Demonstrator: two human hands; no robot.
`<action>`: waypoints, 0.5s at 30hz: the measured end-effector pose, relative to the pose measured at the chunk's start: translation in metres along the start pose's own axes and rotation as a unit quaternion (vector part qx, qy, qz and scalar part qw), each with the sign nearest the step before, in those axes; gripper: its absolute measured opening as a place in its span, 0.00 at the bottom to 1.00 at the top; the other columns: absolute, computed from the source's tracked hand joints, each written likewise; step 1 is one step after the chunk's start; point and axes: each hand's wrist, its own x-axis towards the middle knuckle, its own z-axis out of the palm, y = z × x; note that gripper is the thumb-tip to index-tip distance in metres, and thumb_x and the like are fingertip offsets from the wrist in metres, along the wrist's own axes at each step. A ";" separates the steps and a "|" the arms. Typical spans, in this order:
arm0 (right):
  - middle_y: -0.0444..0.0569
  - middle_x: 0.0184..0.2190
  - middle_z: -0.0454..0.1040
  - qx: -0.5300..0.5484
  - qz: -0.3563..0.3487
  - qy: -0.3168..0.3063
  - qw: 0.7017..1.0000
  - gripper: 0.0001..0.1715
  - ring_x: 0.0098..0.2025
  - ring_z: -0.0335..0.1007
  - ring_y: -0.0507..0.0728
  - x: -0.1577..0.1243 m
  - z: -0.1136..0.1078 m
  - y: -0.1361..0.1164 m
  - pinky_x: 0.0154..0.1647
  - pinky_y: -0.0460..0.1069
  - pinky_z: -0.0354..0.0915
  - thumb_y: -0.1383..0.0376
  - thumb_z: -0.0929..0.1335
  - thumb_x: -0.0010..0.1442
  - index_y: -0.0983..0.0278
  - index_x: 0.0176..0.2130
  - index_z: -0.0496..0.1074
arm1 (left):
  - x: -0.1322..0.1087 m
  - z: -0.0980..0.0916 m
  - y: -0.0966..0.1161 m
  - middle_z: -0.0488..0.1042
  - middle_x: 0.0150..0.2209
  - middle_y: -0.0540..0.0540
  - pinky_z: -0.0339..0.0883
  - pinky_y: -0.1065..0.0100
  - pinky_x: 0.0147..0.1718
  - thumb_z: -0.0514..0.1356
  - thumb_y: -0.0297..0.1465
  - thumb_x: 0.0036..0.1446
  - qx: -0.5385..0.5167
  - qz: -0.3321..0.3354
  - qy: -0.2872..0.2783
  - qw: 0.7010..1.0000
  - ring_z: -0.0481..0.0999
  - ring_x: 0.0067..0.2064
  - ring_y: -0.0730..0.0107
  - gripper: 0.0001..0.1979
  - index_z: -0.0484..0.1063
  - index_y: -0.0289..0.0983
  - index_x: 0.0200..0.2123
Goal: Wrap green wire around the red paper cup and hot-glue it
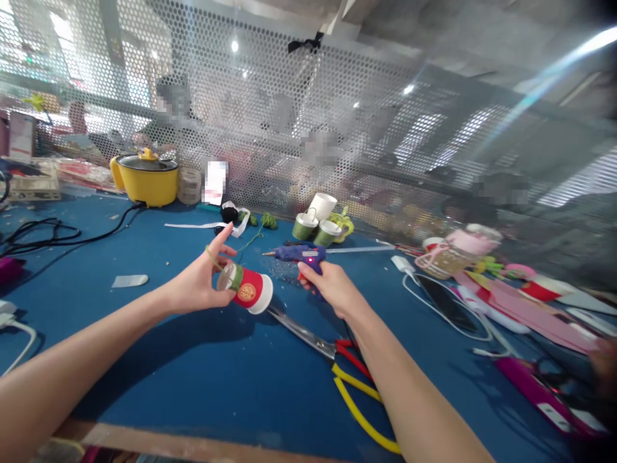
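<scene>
My left hand [205, 280] grips a red paper cup [250, 290] lying on its side in the air, its white rim toward the right. Green yarn [234, 276] is wound around the cup's narrow end, and a strand loops over my fingers. In my right hand [328, 283] is a blue glue gun [301, 253] with a small red light, its nozzle pointing left above the cup. Long scissors [308, 337] with red and yellow handles lie on the table below. Several cups, some wrapped in green [304, 226], stand behind the glue gun.
A yellow electric pot [147, 183], a glass jar [189, 185] and a lit phone [214, 183] line the back left. Small green yarn bundles [268, 221] lie mid-table. At right are a dark phone [446, 301], cables and a purple power strip [535, 392]. A perforated panel [270, 116] rises behind.
</scene>
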 end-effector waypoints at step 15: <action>0.49 0.35 0.71 -0.120 -0.225 -0.022 0.967 0.09 0.38 0.68 0.55 -0.018 0.020 -0.042 0.39 0.50 0.64 0.63 0.68 0.57 0.66 0.37 0.75 | -0.001 0.003 -0.001 0.57 0.50 0.41 0.66 0.63 0.39 0.61 0.23 0.43 0.003 -0.011 0.005 1.000 0.67 0.41 0.69 0.52 0.32 0.49 0.65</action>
